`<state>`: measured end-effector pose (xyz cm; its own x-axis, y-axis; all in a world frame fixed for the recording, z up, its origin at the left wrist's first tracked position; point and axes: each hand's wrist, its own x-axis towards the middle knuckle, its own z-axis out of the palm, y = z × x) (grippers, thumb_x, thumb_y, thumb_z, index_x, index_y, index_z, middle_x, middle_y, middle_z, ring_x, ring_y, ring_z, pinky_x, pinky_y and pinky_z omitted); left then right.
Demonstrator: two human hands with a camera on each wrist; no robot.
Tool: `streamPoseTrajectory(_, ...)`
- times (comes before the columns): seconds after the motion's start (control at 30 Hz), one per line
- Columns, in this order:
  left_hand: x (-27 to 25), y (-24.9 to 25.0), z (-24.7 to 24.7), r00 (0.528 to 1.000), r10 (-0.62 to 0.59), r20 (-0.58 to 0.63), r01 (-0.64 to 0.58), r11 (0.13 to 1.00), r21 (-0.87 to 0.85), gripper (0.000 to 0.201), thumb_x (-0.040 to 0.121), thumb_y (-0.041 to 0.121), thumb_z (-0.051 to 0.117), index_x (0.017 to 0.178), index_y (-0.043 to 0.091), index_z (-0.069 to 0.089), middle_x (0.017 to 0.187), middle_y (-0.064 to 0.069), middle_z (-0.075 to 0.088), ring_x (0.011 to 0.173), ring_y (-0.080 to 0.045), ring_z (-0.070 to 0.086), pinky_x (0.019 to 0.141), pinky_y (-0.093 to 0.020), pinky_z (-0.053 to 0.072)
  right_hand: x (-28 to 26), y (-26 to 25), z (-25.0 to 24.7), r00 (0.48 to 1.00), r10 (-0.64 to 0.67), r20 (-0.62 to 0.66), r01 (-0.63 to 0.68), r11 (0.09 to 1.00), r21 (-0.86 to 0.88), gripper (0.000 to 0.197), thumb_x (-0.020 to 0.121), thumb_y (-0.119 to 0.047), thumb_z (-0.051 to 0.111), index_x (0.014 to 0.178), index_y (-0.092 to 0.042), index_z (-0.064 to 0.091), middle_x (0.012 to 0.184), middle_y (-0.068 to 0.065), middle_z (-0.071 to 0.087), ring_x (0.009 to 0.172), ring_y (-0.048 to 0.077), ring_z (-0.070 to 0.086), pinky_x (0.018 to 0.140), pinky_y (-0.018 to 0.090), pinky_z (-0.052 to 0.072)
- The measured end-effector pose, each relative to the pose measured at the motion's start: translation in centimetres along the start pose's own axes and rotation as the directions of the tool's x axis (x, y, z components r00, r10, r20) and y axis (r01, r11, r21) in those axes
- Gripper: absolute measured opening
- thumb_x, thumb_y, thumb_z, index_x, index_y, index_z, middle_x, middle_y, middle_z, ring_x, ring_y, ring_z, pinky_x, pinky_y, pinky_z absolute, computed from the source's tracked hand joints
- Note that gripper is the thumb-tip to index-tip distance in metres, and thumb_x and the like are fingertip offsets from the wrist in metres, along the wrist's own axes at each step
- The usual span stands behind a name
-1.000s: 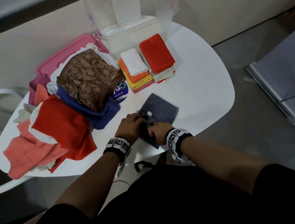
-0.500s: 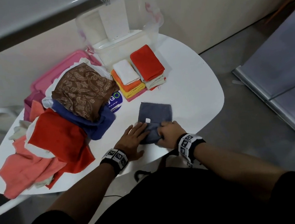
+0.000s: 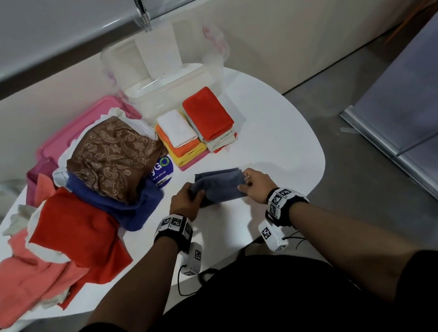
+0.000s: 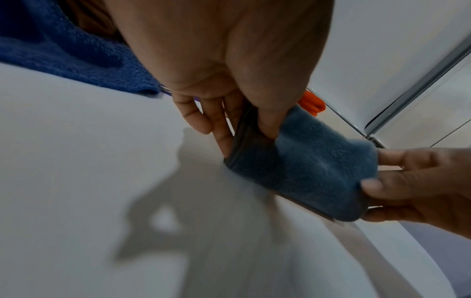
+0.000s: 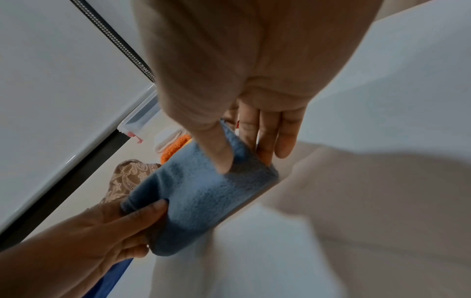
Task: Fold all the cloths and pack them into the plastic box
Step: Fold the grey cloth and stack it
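A folded blue-grey cloth is held just above the white table, stretched between both hands. My left hand pinches its left end, thumb on top. My right hand pinches its right end the same way. The cloth is a small rectangle of several layers. Two stacks of folded cloths sit ahead of it, in front of the clear plastic box at the table's far edge. A heap of unfolded cloths lies to the left.
A pink lid lies behind the heap of cloths. A round blue sticker shows on the table beside the heap. The table's right edge drops to a grey floor, with a metal panel further right.
The grey cloth lay flat on the table under both hands; it is now folded smaller and lifted, one hand gripping each end. The hands have moved apart and slightly away from me.
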<state>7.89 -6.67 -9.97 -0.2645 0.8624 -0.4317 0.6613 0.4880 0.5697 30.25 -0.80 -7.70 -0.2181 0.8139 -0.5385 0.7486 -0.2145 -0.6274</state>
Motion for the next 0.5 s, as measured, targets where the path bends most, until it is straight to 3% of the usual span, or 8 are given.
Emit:
streamPoseTrajectory(0.1, 0.6, 0.4, 0.4, 0.998, -0.049, -0.043, 0.046, 0.996, -0.074, 0.029, 0.091, 0.039, 0.061, 0.101, 0.013, 0.054, 0.093, -0.011, 0.068, 0.09, -0.032, 0.063, 0.071, -0.031, 0.043, 1.0, -0.4, -0.2, 0.999, 0.046, 0.013, -0.046, 0.998, -0.043, 0.021, 0.094, -0.018, 0.057, 0.112, -0.009, 0.052, 0.106, 0.015, 0.065, 0.091, 0.03, 0.058, 0.07, 0.028, 0.039)
streamPoseTrajectory(0.27, 1.4, 1.4, 2.0, 0.989, -0.137, -0.06, 0.129, 0.985, -0.118, 0.033, 0.094, 0.045, 0.054, 0.111, 0.015, 0.052, 0.101, -0.014, 0.069, 0.094, -0.035, 0.064, 0.08, -0.042, 0.052, 2.1, -0.8, -0.1, 0.993, 0.114, 0.007, -0.112, 0.981, -0.157, 0.035, 0.095, -0.023, 0.051, 0.126, -0.008, 0.046, 0.119, 0.021, 0.06, 0.106, 0.039, 0.059, 0.079, 0.036, 0.048)
streamPoseTrajectory(0.4, 1.4, 2.0, 3.6, 0.981, -0.147, -0.129, 0.14, 0.988, -0.061, 0.032, 0.097, 0.042, 0.049, 0.111, 0.013, 0.05, 0.107, -0.016, 0.067, 0.095, -0.041, 0.062, 0.079, -0.045, 0.05, 2.7, -0.2, -0.4, 0.989, 0.143, 0.031, -0.125, 0.933, -0.337, 0.045, 0.091, -0.029, 0.06, 0.127, -0.012, 0.04, 0.118, 0.015, 0.062, 0.106, 0.035, 0.061, 0.082, 0.038, 0.048)
streamPoseTrajectory(0.47, 1.4, 2.6, 4.0, 0.976, -0.152, -0.156, 0.147, 0.988, -0.045, 0.033, 0.097, 0.04, 0.049, 0.113, 0.011, 0.049, 0.112, -0.017, 0.062, 0.096, -0.043, 0.061, 0.082, -0.048, 0.048, 2.9, 0.2, -0.9, 0.997, 0.081, -0.006, -0.076, 0.896, -0.437, 0.057, 0.084, -0.033, 0.07, 0.126, -0.015, 0.037, 0.118, 0.01, 0.059, 0.106, 0.032, 0.06, 0.084, 0.039, 0.046)
streamPoseTrajectory(0.5, 1.4, 2.8, 4.1, 0.972, -0.166, -0.167, 0.162, 0.986, -0.039, 0.034, 0.097, 0.039, 0.049, 0.116, 0.01, 0.048, 0.115, -0.017, 0.059, 0.098, -0.043, 0.06, 0.083, -0.049, 0.047, 3.0, 0.2, -1.2, 1.0, -0.01, -0.029, -0.006, 0.871, -0.491, 0.061, 0.08, -0.033, 0.072, 0.127, -0.017, 0.037, 0.119, 0.009, 0.055, 0.108, 0.03, 0.057, 0.086, 0.04, 0.044)
